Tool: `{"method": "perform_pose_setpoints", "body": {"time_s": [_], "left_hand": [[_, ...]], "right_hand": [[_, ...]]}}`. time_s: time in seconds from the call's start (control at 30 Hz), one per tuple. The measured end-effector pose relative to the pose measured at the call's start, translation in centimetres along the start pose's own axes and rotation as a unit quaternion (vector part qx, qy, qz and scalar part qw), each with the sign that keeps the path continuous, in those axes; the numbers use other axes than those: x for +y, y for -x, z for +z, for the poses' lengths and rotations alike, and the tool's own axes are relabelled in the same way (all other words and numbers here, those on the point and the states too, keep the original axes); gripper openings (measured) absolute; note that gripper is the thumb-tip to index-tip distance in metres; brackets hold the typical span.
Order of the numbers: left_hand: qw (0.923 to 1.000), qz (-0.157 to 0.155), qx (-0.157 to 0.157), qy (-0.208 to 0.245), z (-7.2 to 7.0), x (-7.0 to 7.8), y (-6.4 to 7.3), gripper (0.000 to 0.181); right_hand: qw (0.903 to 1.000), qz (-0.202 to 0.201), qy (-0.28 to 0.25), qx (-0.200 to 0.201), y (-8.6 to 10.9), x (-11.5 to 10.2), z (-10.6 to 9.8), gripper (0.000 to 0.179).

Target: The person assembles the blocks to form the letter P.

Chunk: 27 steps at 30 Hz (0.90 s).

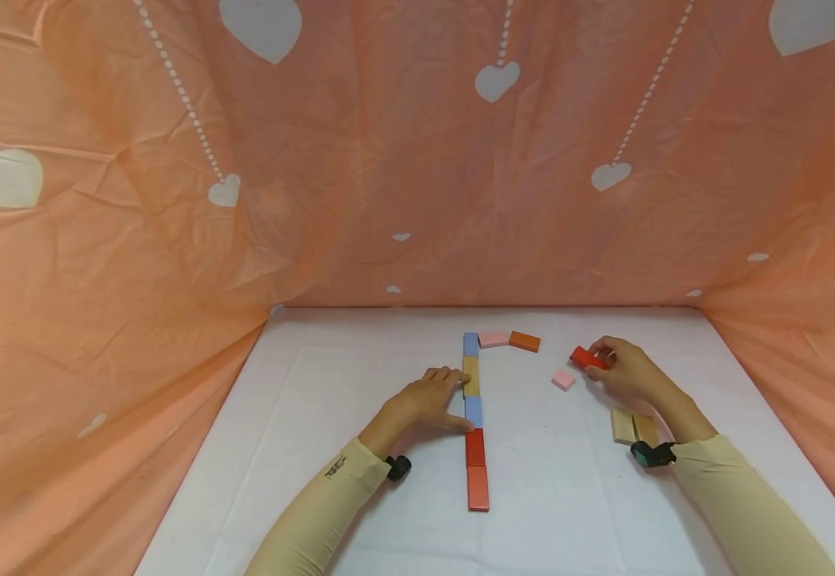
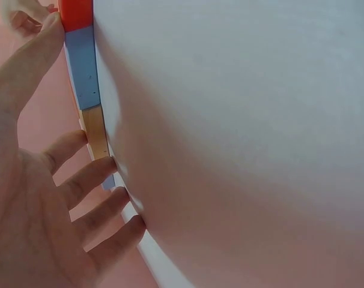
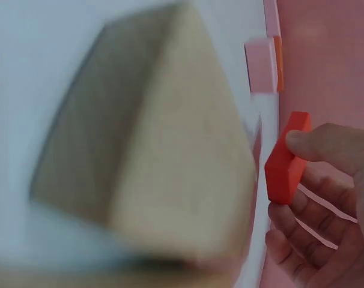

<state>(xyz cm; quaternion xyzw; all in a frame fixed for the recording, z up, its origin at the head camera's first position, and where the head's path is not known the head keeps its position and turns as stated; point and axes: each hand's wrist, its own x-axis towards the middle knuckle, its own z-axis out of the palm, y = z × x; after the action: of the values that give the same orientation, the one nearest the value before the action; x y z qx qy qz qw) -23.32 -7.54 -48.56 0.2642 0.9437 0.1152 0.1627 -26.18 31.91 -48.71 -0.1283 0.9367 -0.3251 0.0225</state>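
A straight column of several flat blocks lies on the table. From far to near they are a blue block, a tan wooden block, another blue block, a red block and a lighter red block. My left hand rests along the column's left side with spread fingers. Its index fingertip is at the tan block, its thumb tip where the nearer blue block meets the red one. On the right, my right hand pinches a bright red block between thumb and fingers. A small pink block lies beside it.
At the column's far end, a pink block and an orange block extend rightward. Two tan wooden blocks lie by the right wrist and loom blurred in the right wrist view. An orange cloth surrounds the white table.
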Motion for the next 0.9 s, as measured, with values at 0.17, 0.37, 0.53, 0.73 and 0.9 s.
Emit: {"method": "perform_pose_setpoints", "body": {"time_s": [0.17, 0.37, 0.53, 0.73, 0.9], "left_hand": [[1.0000, 0.000, -0.001, 0.000, -0.1, 0.1, 0.1, 0.093], [1.0000, -0.003, -0.001, 0.001, -0.1, 0.2, 0.1, 0.093], [1.0000, -0.003, -0.002, 0.000, -0.1, 0.2, 0.0, 0.092], [1.0000, 0.000, -0.002, 0.004, -0.2, 0.2, 0.2, 0.092], [1.0000, 0.000, -0.001, 0.006, -0.3, 0.2, 0.2, 0.092]], "right_hand": [[0.9998, -0.001, -0.012, 0.014, -0.7, -0.7, 0.9, 0.032], [0.9988, 0.010, -0.034, 0.033, -1.4, -1.8, 1.9, 0.032], [0.9972, 0.041, -0.053, 0.034, -1.9, -2.6, 2.6, 0.035], [0.9939, 0.072, -0.072, 0.040, -2.3, -3.4, 3.4, 0.040], [0.9916, 0.092, -0.074, 0.052, -2.8, -3.7, 4.0, 0.039]]}}
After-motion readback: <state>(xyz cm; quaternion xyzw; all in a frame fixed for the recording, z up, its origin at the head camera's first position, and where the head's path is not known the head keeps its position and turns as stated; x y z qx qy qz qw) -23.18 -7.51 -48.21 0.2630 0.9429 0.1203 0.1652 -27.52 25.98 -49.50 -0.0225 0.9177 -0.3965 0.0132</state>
